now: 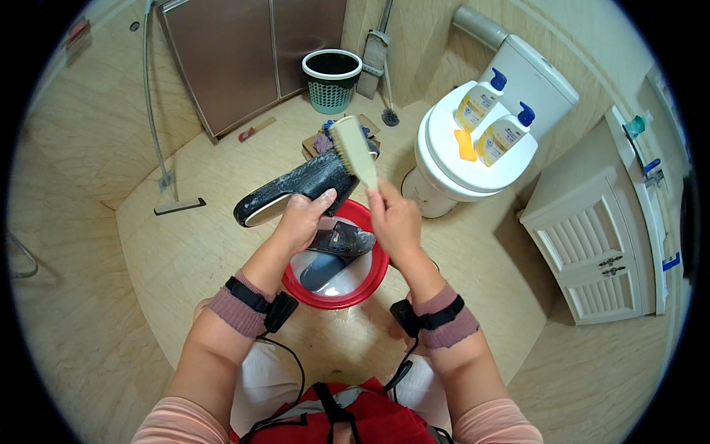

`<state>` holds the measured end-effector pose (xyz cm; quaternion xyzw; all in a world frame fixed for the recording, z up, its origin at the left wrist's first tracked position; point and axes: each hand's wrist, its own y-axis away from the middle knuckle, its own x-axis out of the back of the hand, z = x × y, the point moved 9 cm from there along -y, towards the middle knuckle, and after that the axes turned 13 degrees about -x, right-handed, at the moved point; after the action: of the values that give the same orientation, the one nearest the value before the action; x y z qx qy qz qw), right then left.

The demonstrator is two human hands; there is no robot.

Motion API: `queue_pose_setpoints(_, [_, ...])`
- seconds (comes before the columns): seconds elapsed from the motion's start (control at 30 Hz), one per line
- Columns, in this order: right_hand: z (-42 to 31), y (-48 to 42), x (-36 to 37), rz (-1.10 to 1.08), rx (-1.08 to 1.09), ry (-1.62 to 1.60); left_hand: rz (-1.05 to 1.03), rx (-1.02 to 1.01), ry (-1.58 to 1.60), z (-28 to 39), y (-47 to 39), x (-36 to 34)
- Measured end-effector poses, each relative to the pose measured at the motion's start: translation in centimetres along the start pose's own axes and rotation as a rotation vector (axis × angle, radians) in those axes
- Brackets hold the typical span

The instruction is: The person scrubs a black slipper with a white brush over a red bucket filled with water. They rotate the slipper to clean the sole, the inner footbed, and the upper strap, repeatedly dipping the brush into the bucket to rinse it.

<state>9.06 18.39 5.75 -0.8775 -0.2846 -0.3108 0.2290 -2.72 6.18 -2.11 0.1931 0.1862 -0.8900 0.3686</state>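
Note:
My left hand (302, 221) grips a wet black slide sandal (299, 180), its thumb over the strap and suds on its surface. A cream scrub brush (353, 149) is held by its handle in my right hand (395, 219). Its bristles face left against the strap end of the sandal. Below both hands stands a red basin (380, 272) on the floor. In its whitish water lie a second dark slide sandal (341, 238), with suds on one end, and a grey-blue sandal sole (321, 271) partly under it.
Beyond the sandal is a cardboard box (310, 145) with purple and blue items. Two pump bottles (502, 141) and an orange soap bar (465, 145) rest on the toilet lid (444, 166). A wastebasket (333, 91), toilet brush (390, 115), floor squeegee (180, 206) and white cabinet (582, 233) stand around.

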Motion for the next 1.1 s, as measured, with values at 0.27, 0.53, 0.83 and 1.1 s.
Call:
queue_pose_setpoints(0.27, [0.3,-0.3,0.0,0.022,-0.026,-0.021,0.016,0.081,0.04,-0.1,0.5,-0.5])
queue_pose_setpoints(0.53, [4.1,-3.0,1.0,0.041,-0.137,0.027,-0.011,0.023,-0.094,0.6,0.4,-1.3])
queue_pose_setpoints(0.83, [1.6,-1.8,0.9,0.004,-0.049,0.12,-0.034,-0.14,-0.287,1.6,0.1,-1.1])
queue_pose_setpoints(1.1, [-1.8,1.6,-1.1,-0.055,0.053,0.089,-0.014,0.142,-0.502,-1.6,0.7,2.3])
